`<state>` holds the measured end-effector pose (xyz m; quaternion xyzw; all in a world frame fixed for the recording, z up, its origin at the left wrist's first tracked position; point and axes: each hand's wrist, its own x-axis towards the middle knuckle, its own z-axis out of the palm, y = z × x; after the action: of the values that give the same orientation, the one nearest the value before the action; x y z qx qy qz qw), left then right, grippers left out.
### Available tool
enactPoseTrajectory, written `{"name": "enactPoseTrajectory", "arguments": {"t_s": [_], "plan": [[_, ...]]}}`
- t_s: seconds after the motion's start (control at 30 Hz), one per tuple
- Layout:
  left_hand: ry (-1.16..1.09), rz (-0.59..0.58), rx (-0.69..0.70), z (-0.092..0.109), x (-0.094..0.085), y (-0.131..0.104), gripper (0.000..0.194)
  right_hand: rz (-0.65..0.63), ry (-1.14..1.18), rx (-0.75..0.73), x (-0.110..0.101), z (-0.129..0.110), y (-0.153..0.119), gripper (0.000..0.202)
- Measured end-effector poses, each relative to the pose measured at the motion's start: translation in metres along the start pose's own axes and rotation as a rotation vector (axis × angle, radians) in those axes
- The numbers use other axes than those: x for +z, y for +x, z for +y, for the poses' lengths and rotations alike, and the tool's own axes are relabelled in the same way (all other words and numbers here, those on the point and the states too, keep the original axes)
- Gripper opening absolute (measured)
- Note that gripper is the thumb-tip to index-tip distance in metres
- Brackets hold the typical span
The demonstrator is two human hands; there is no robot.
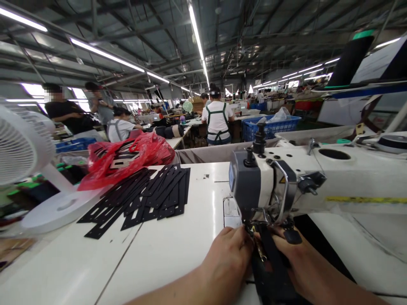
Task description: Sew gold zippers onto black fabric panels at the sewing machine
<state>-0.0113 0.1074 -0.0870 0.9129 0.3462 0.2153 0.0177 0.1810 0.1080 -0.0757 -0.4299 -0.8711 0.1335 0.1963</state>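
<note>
Under the head of a white and grey sewing machine (251, 182) lies a black fabric piece (270, 271), running from the needle area towards me. My left hand (229, 252) is closed at the left edge of this piece, its fingertips bent in beside the presser foot. On the other side, my right hand (291, 252) grips the piece, with its fingers partly hidden by the machine's parts. A small brass-coloured metal part (261, 250) shows between the hands. Another stretch of black material (321, 243) lies to the right, behind my right wrist.
Left on the white table (165, 254) is a pile of black slotted strips (149, 195). Behind it sits a red plastic bag (143, 152) holding more pieces. A white fan (25, 148) stands far left. Beyond are a blue basket (270, 126) and several people at workstations.
</note>
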Motion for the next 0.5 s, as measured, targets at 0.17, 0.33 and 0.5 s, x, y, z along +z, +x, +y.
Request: {"name": "enactPoseTrajectory", "arguments": {"t_s": [0.17,0.33,0.5], "plan": [[-0.001,0.071,-0.042,0.001,0.01,-0.003,0.021,-0.033,0.156,-0.021,-0.002,0.001,0.014,0.024],[0.093,0.191,0.036,0.001,0.019,-0.006,0.01,0.101,0.083,0.017,0.009,0.015,0.016,0.022],[0.167,0.186,0.082,0.003,0.016,-0.004,0.013,0.18,-0.06,0.02,0.013,0.017,0.013,0.023]]}}
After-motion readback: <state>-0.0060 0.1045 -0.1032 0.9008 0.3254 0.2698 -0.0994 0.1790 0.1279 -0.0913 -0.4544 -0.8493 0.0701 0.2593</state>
